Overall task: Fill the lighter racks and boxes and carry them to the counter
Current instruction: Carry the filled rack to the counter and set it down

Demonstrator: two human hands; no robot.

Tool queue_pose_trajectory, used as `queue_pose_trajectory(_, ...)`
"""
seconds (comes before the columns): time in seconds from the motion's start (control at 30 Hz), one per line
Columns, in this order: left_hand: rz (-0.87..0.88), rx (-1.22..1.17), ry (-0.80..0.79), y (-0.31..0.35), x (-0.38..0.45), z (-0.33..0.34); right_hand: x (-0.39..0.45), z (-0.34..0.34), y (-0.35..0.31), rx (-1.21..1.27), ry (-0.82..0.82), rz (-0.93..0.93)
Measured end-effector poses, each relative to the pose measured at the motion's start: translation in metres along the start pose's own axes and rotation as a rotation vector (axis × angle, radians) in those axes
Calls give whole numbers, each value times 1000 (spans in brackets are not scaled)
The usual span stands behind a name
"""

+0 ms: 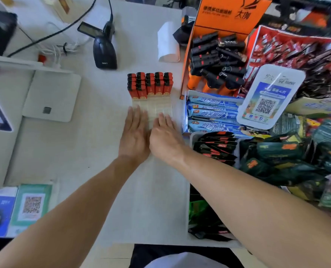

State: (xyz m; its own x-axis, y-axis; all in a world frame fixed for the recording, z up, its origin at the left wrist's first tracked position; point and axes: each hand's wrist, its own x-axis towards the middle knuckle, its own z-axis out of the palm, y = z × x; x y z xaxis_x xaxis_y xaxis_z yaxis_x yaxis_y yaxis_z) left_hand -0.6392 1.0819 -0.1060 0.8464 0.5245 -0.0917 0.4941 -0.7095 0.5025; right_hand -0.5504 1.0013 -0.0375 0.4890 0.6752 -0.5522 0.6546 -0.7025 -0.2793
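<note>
Clear plastic rack (153, 107) on the counter (95, 144) holds red lighters (150, 86) in its far rows only; our left hand (135, 136) and right hand (165, 138) lie flat, fingers straight, side by side on its near end. At 2 o'clock, an orange box (218, 22) holds black-topped lighters (216, 59)

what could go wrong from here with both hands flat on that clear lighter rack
1. The red lighters with black caps stand upright only in the far rows of the clear plastic rack; a sudden push from the left hand or right hand could topple them.
2. The rack sits close to the orange cardboard display box of black-topped lighters and the blue snack packets, so sliding it right may knock them.
3. The black barcode scanner stands just beyond, to the left.
</note>
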Motion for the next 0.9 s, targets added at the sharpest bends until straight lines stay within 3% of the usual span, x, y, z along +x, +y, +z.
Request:
queue_pose_trajectory(0.3, 50, 138, -155, -5, 74, -20, 37, -32, -4, -98, -50, 75)
queue_pose_trajectory(0.47, 182, 278, -247, -12, 113, -15, 66, -48, -7, -324, -82, 139)
queue_pose_trajectory(0.9, 95, 283, -284, 37, 105, -39, 67, -71, 7, -511, -129, 159)
